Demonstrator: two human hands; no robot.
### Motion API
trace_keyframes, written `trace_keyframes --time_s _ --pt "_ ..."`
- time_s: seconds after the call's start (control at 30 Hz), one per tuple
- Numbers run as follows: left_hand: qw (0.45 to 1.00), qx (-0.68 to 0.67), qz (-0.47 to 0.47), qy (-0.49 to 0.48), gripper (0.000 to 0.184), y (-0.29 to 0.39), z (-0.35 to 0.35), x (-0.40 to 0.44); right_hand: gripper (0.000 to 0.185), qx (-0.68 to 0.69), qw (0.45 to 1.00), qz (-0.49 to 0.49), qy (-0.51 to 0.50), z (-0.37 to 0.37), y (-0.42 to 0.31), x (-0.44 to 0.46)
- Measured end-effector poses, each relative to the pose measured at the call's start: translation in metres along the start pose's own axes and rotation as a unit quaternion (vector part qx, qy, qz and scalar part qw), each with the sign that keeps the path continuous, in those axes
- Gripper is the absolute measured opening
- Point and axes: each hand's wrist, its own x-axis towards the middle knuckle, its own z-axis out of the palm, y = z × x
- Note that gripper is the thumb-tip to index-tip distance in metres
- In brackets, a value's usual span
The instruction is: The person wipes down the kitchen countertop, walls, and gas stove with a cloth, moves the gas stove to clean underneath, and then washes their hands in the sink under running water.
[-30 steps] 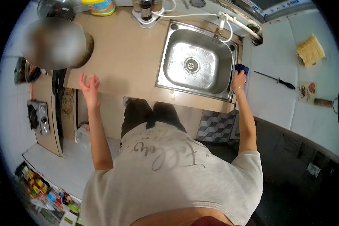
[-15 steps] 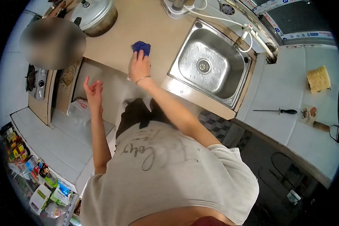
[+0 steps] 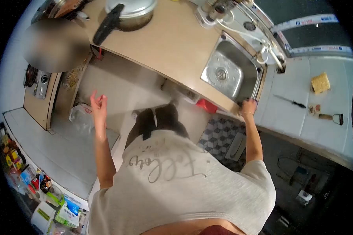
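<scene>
My right hand (image 3: 248, 106) is at the front right corner of the metal sink (image 3: 212, 80), its fingers curled over the rim. A dark bit at its fingertips looks like the blue cloth, mostly hidden under the hand. To the left, my left hand (image 3: 99, 107) is held in the air above the floor, holding nothing, with its fingers loosely bent and apart. The beige countertop (image 3: 172, 43) runs from the sink to a large pot (image 3: 135, 19) with a black handle.
A white faucet pipe (image 3: 271, 55) stands behind the sink. On the tiled wall at right hang a yellow sponge (image 3: 320, 83), a sharpening rod (image 3: 290, 101) and a peeler (image 3: 332, 117). A gas stove (image 3: 42, 84) is at left, and a red object (image 3: 206, 105) is under the counter edge.
My right hand has moved from the middle of the counter rightward to the sink's front corner, and the blue cloth has left its spot. My left hand has barely moved. The view has shifted.
</scene>
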Motion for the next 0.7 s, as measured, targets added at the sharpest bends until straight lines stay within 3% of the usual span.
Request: trace_keyframes --time_s 0.03,0.13,0.17,0.2,0.23,0.27,0.3,0.33,0.37,0.4,0.43,0.5,0.6,0.67,0.7 --pt "1.0 0.003 -0.007 0.005 0.05 -0.001 -0.008 -0.003 0.036 -0.006 0.995 0.082 0.056 0.02 0.016 0.016" --pt "0.999 0.016 -0.028 0.016 0.047 -0.022 -0.038 -0.003 0.041 0.02 0.968 -0.031 0.25 -0.141 -0.051 0.002" --pt "0.999 0.019 -0.038 0.021 0.046 -0.028 -0.047 -0.001 0.045 0.187 0.944 0.032 0.27 -0.124 -0.065 0.029" --pt "0.999 0.02 -0.035 0.024 0.046 -0.027 -0.053 0.0 0.059 0.242 0.955 0.022 0.168 -0.148 -0.093 0.043" --pt "0.999 0.02 -0.043 0.012 0.046 -0.025 -0.056 0.0 0.046 0.244 0.936 -0.013 0.254 -0.15 -0.128 0.056" --pt "0.999 0.019 -0.051 0.001 0.045 -0.023 -0.059 0.0 0.04 0.155 0.924 -0.11 0.332 -0.185 -0.171 0.054" --pt "0.999 0.018 -0.048 0.004 0.045 -0.021 -0.062 0.0 0.041 0.189 0.892 -0.176 0.37 -0.197 -0.209 0.06" --pt "0.999 0.011 -0.038 0.013 0.045 -0.017 -0.063 0.001 0.039 0.318 0.895 -0.168 0.264 -0.191 -0.253 0.076" --pt "0.999 0.002 -0.027 0.022 0.044 -0.013 -0.063 0.002 0.037 0.123 0.883 -0.258 0.374 -0.198 -0.292 0.076" --pt "0.999 0.001 -0.024 0.023 0.044 -0.007 -0.065 0.0 0.035 0.099 0.89 -0.291 0.338 -0.219 -0.329 0.064" --pt "0.999 0.003 -0.021 0.045 0.043 -0.002 -0.068 -0.003 0.031 0.177 0.91 -0.293 0.234 -0.219 -0.37 0.061" --pt "0.998 0.003 -0.016 0.067 0.042 -0.005 -0.075 -0.013 0.036 0.177 0.775 -0.479 0.372 -0.21 -0.401 0.057" --pt "0.992 -0.04 0.011 0.119 0.041 -0.035 -0.094 -0.034 0.036 0.244 0.79 -0.448 0.339 -0.218 -0.396 0.085" --pt "0.985 0.018 -0.032 0.169 0.034 -0.068 -0.109 -0.054 0.041 0.223 0.829 -0.424 0.29 -0.181 -0.396 0.131" --pt "0.979 0.014 -0.031 0.2 0.034 -0.074 -0.107 -0.063 0.039 0.281 0.858 -0.366 0.226 -0.158 -0.396 0.159"
